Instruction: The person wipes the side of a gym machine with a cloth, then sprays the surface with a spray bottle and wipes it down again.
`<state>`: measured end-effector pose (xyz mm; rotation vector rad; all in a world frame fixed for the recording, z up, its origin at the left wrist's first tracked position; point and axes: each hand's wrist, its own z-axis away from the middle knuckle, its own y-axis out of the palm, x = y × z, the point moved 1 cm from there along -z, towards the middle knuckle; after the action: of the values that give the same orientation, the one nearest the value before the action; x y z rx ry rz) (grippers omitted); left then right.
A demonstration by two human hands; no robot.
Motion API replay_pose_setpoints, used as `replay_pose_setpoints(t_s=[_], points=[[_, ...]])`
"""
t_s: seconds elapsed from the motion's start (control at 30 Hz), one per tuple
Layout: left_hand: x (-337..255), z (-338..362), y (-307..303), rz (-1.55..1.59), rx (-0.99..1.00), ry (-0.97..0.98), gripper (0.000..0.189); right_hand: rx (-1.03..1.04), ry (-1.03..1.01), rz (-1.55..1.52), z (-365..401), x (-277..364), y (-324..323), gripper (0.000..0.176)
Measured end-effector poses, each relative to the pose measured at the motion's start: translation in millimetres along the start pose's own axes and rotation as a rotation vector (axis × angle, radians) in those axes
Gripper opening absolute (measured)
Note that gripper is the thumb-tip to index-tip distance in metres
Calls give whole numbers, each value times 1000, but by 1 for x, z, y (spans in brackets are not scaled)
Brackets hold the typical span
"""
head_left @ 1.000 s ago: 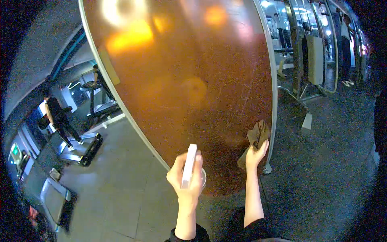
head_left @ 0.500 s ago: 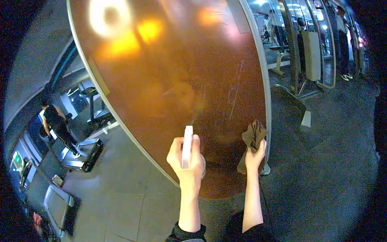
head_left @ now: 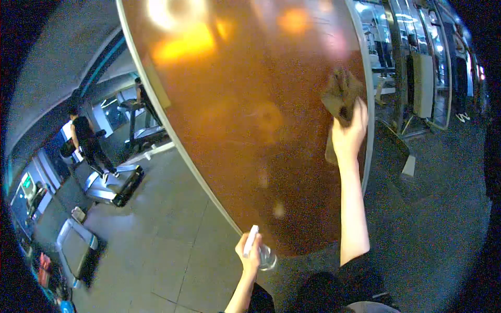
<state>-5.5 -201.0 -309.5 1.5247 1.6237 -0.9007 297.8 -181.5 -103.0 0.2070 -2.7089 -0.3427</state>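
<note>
A large glossy brown panel (head_left: 250, 135) with a pale metal edge fills the middle of the view and shows bright reflections. My right hand (head_left: 348, 130) is closed on a dark cloth (head_left: 342, 94), which lies against the panel near its right edge. Low in the view, by the panel's lower left edge, my left hand (head_left: 250, 254) grips a spray bottle with a white top (head_left: 251, 240) and a clear body (head_left: 267, 258).
Treadmills (head_left: 114, 183) stand on the left, one with a person (head_left: 87, 141) on it. Another person (head_left: 460, 73) stands at the far right, beyond gym machines (head_left: 421, 86). A pale-ended metal foot (head_left: 408, 165) reaches over the dark floor (head_left: 162, 229).
My right hand has moved up the panel with the cloth. My left hand has dropped lower with the bottle. The whole view has shifted slightly, with the surroundings further right.
</note>
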Motion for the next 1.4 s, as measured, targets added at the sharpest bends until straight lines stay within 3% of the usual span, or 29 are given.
replay_pose_setpoints(t_s=[0.13, 0.2, 0.3, 0.4, 0.43, 0.57, 0.73, 0.8, 0.9, 1.0, 1.13, 1.27, 1.37, 1.4], points=[[61, 44, -9, 68, -249, -198, 17, 246, -277, -16, -4, 73, 5, 68], [76, 50, -14, 55, -195, -351, 16, 371, -526, 133, 40, 84, 7, 51], [76, 43, -18, 223, -271, -328, 19, 380, -752, 129, 105, 74, -9, 36], [82, 42, -22, 231, -310, -359, 21, 369, -570, 141, 104, 37, -28, 31], [74, 42, -20, 227, -309, -365, 22, 269, -472, 98, 90, 34, -28, 32], [80, 47, -17, 175, -266, -307, 23, 90, -295, 14, 27, 56, -5, 52], [81, 46, -18, 264, -288, -362, 24, 292, -442, 47, 47, 72, -6, 62], [77, 49, -21, 207, -278, -351, 23, 281, -577, 87, 70, 51, -19, 51], [83, 52, -20, 216, -286, -364, 21, 203, -394, 102, 49, 32, -28, 48], [90, 51, -20, 105, -271, -298, 23, 72, -269, 67, 3, 49, -10, 57], [93, 50, -17, 124, -264, -378, 23, 145, -313, 49, 5, 75, 0, 62], [100, 52, -15, 145, -265, -332, 23, 224, -561, 148, 54, 48, -21, 48], [95, 52, -16, 132, -264, -328, 23, 164, -343, 90, 33, 27, -26, 41], [93, 53, -17, 119, -254, -328, 23, 111, -337, 99, 21, 26, -21, 47]])
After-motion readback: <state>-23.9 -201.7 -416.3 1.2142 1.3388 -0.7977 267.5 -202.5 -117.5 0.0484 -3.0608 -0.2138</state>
